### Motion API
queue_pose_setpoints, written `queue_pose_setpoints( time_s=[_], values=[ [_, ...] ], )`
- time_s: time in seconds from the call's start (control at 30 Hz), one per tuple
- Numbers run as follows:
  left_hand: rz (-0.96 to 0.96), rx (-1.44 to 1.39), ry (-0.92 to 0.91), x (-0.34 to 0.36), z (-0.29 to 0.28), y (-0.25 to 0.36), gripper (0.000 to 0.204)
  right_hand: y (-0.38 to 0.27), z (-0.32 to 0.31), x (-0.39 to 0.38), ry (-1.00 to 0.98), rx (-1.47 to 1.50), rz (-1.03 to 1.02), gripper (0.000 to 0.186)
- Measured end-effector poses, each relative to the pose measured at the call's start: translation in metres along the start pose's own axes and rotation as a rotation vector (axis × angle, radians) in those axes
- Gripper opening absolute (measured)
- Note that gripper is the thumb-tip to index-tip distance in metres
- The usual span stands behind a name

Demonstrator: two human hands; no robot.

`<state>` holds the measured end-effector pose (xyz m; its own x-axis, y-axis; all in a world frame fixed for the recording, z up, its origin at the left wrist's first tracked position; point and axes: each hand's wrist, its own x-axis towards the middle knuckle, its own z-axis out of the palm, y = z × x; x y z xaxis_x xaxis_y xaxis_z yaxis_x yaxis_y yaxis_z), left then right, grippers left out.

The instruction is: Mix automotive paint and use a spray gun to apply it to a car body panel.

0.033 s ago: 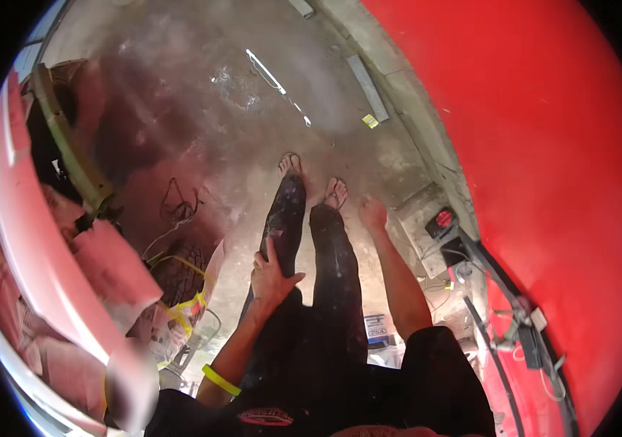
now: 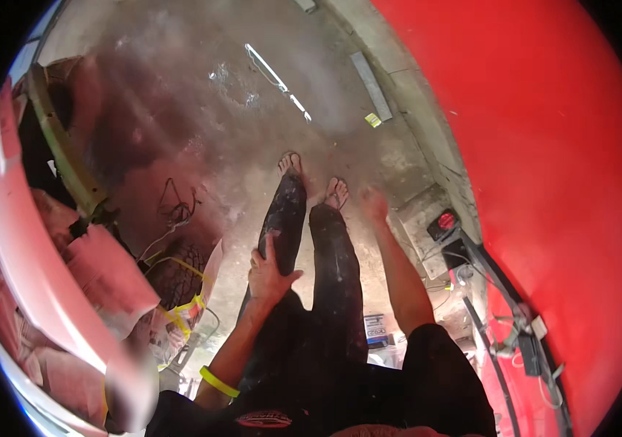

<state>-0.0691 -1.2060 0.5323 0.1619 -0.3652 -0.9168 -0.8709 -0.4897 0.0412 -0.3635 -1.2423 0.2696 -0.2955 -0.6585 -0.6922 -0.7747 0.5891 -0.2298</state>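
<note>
On the thigh (image 2: pixel 282 226), left hand (image 2: pixel 268 271) flat, fingers spread — right hand (image 2: pixel 373 204) (blurred, seemingly empty) near grey box (image 2: pixel 427 218).

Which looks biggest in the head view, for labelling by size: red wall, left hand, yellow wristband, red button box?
1. red wall
2. left hand
3. red button box and yellow wristband look alike; nearness makes that unsure.

Dim, warm reddish cast. Glare streak on wet floor (image 2: pixel 278 76) from overhead light. Red panel (image 2: pixel 544 146) brightest, evenly lit. Right hand (image 2: pixel 374 204) motion-blurred. Smudged patch lower left. Strong fisheye bending, black corners.
</note>
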Motion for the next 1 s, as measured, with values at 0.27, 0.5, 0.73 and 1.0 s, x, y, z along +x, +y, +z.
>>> queue_pose_setpoints(
  time_s=[0.27,0.5,0.73,1.0],
  values=[
    [0.178,-0.301,0.207,0.067,-0.04,0.007,0.093,-0.06,0.032,0.254,0.173,-0.215,-0.333,0.041],
    [0.181,-0.409,0.14,0.092,-0.073,0.022,0.099,-0.11,0.034,0.346,0.314,-0.302,-0.322,0.035],
    [0.128,-0.488,0.082,0.105,-0.084,0.027,0.11,-0.112,0.053,0.378,0.189,-0.536,-0.319,0.027],
    [0.192,-0.488,0.077,0.107,-0.088,0.032,0.105,-0.094,0.049,0.39,0.165,-0.787,-0.414,0.021]
  ],
)
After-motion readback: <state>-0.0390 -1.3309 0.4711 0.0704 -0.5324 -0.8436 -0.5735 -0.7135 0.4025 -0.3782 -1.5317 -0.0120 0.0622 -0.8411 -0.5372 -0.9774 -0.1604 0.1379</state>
